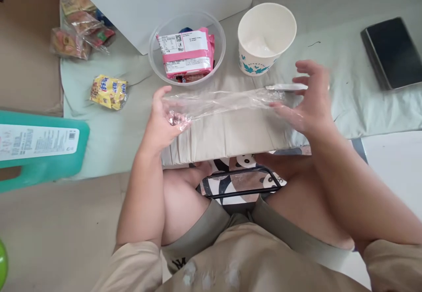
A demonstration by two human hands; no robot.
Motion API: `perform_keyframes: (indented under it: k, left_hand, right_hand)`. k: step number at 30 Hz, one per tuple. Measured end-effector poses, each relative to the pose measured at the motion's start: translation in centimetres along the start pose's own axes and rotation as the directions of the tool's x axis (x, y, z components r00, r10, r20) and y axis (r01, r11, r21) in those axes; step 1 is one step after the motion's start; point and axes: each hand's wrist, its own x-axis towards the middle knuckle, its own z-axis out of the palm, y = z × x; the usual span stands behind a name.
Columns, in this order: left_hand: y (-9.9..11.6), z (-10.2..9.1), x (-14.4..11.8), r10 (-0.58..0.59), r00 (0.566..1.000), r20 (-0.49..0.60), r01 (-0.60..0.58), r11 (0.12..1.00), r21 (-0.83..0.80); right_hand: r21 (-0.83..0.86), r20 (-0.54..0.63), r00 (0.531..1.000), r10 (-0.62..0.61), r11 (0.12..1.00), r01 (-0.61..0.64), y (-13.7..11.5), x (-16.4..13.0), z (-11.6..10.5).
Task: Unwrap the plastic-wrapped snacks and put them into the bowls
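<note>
From where I stood, the step in hand looked to be the spreading of a clear film (227, 103), drawn sideways between the person's two hands, just above the near edge of the cloth. The left hand (161, 118) was parted, thumb away from fingers, with crumpled film caught across it. The right hand (313, 103) was spread likewise, the film's other end by its thumb. I judged that the next move called for even tension and level hands, clear of the slim white tool (283, 87); whether that lay on the cloth or touched the fingers, I couldn't tell.

A pale green cloth (359, 107) covered the surface. Beyond the film stood a paper tub (255, 65), beside a clear bowl (158, 70) with a pink packet (187, 54) in it. Yellow packets (110, 92) and a teal container (77, 155) lay to the left, a dark device (397, 52) far right. Below, between the knees, a panda-patterned mat (245, 175) showed behind a black bar (244, 191).
</note>
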Motion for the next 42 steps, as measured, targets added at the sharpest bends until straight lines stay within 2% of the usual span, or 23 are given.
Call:
perform_keyframes:
  k: [3, 5, 7, 9, 13, 14, 16, 18, 20, 24, 26, 27, 29, 31, 32, 33, 36, 38, 40, 42]
  left_hand:
    - [0.2, -0.6, -0.6, 0.068, 0.990, -0.122, -0.049, 0.988, 0.150]
    - [0.8, -0.9, -1.1, 0.168, 0.955, -0.243, -0.114, 0.969, 0.219]
    - [1.7, -1.0, -1.5, 0.278, 0.905, -0.322, -0.213, 0.951, 0.223]
    - [2.4, -0.9, -2.0, 0.362, 0.873, -0.327, -0.312, 0.929, 0.197]
    - [2.8, -0.4, -2.1, 0.431, 0.858, -0.279, -0.396, 0.901, 0.175]
    - [2.6, -0.3, -2.0, 0.429, 0.864, -0.263, -0.402, 0.903, 0.153]
    - [2.2, 0.0, -1.7, 0.383, 0.906, -0.181, -0.376, 0.924, 0.076]
    - [2.0, 0.3, -1.5, 0.287, 0.956, -0.054, -0.286, 0.958, 0.029]
    - [2.0, 0.5, -1.5, 0.200, 0.980, 0.004, -0.200, 0.978, 0.064]
    - [2.4, 1.1, -1.5, 0.163, 0.984, -0.075, -0.153, 0.980, 0.129]
    - [2.5, 1.3, -1.3, 0.146, 0.983, -0.111, -0.140, 0.988, 0.066]
    - [2.5, 1.4, -1.2, 0.131, 0.983, -0.132, -0.130, 0.991, 0.014]
    - [2.5, 1.6, -0.8, 0.089, 0.980, -0.179, -0.108, 0.989, -0.100]
    - [2.3, 1.6, -0.4, 0.032, 0.974, -0.226, -0.074, 0.981, -0.178]
    - [2.2, 1.6, -0.2, 0.005, 0.969, -0.246, -0.055, 0.979, -0.197]
    - [2.1, 1.6, -0.1, -0.018, 0.965, -0.260, -0.037, 0.978, -0.205]
    - [1.8, 1.6, 0.3, -0.045, 0.961, -0.275, -0.014, 0.978, -0.208]
    - [1.7, 1.6, 0.4, -0.047, 0.962, -0.268, -0.013, 0.976, -0.218]
    - [1.6, 1.6, 0.5, -0.057, 0.962, -0.267, -0.008, 0.971, -0.238]
    - [1.4, 1.5, 0.6, -0.080, 0.958, -0.275, 0.006, 0.966, -0.260]
  right_hand:
    - [-0.094, 0.002, 0.982, -0.190, 0.977, 0.190, -1.2, -0.3, -0.4]
    - [-0.142, -0.022, 0.973, -0.228, 0.965, 0.222, -2.4, -0.6, -0.8]
    - [-0.151, -0.069, 0.974, -0.216, 0.967, 0.204, -3.3, -1.0, -1.2]
    - [-0.106, -0.080, 0.975, -0.209, 0.974, 0.200, -3.7, -1.5, -1.4]
    - [-0.055, 0.026, 0.970, -0.243, 0.968, 0.244, -3.3, -2.1, -1.0]
    - [-0.074, 0.044, 0.970, -0.239, 0.967, 0.242, -3.1, -2.1, -0.7]
    - [-0.125, 0.052, 0.976, -0.211, 0.968, 0.216, -2.7, -2.0, -0.2]
    - [-0.163, 0.036, 0.983, -0.181, 0.969, 0.185, -2.6, -1.6, 0.2]
    - [-0.172, 0.011, 0.987, -0.158, 0.972, 0.158, -2.7, -1.3, 0.3]
    - [-0.075, -0.097, 0.977, -0.192, 0.980, 0.185, -3.8, -1.2, -0.5]
    - [0.004, -0.154, 0.951, -0.270, 0.962, 0.274, -4.4, -1.4, -1.2]
    - [0.052, -0.124, 0.941, -0.315, 0.945, 0.324, -4.5, -1.5, -1.5]
    - [0.156, 0.080, 0.909, -0.410, 0.906, 0.394, -4.5, -1.9, -1.9]
    - [0.210, 0.333, 0.822, -0.462, 0.886, 0.413, -4.2, -2.4, -1.6]
    - [0.189, 0.410, 0.788, -0.459, 0.888, 0.418, -3.9, -2.6, -1.2]
    - [0.144, 0.446, 0.780, -0.439, 0.895, 0.421, -3.6, -2.7, -0.6]
    - [0.020, 0.375, 0.850, -0.370, 0.920, 0.392, -3.1, -2.6, 1.0]
    - [0.039, 0.304, 0.884, -0.356, 0.932, 0.361, -3.2, -2.2, 1.3]
    - [0.128, 0.272, 0.890, -0.367, 0.930, 0.344, -3.6, -1.8, 0.7]
    - [0.249, 0.288, 0.870, -0.400, 0.909, 0.336, -4.1, -1.7, -0.3]
